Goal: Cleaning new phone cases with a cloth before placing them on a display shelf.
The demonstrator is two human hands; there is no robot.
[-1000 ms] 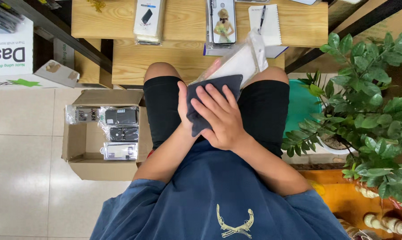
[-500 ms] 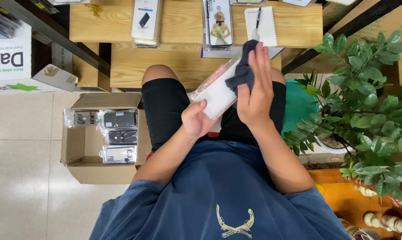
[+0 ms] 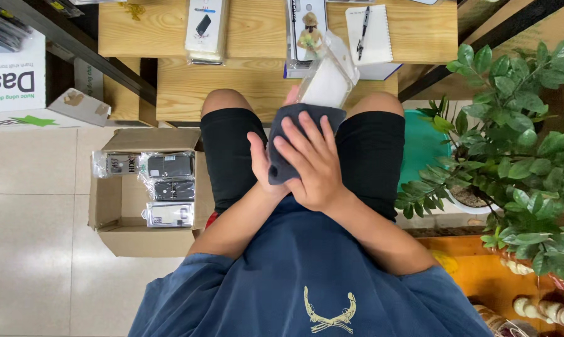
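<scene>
One view, head camera: looking straight down at a seated person's lap.
Right hand (image 3: pixel 316 165): fingers spread flat, pressing a dark grey cloth (image 3: pixel 294 134) onto the clear phone case (image 3: pixel 327 78).
Left hand (image 3: pixel 261 163): mostly hidden beneath the cloth, thumb side showing; it grips the case's near end from under, though the exact grip can't be made out.
Case position: over the lap, between the knees, far end poking out above the wooden bench (image 3: pixel 257 87).
Case axis: long axis runs near-to-far, tilted a touch to the right, far end pointing at the table edge.
Change from half a second ago: right hand was lifted up at the case's far end with the cloth bunched; now it is down low, cloth laid over the near half. One second ago the cloth covered the case much like this.
Left side: open cardboard box (image 3: pixel 116 215) on the floor, bagged phone cases (image 3: pixel 169 187) stacked inside.
Far side: wooden table (image 3: pixel 257 28) with a boxed case (image 3: pixel 207 28), a printed phone case (image 3: pixel 308 31), a notepad (image 3: pixel 372 34) with a pen (image 3: pixel 362 22).
Right side: leafy potted plant (image 3: pixel 519 143), just beside the knee.
In the way: cloth and right hand hide the case's near half.
</scene>
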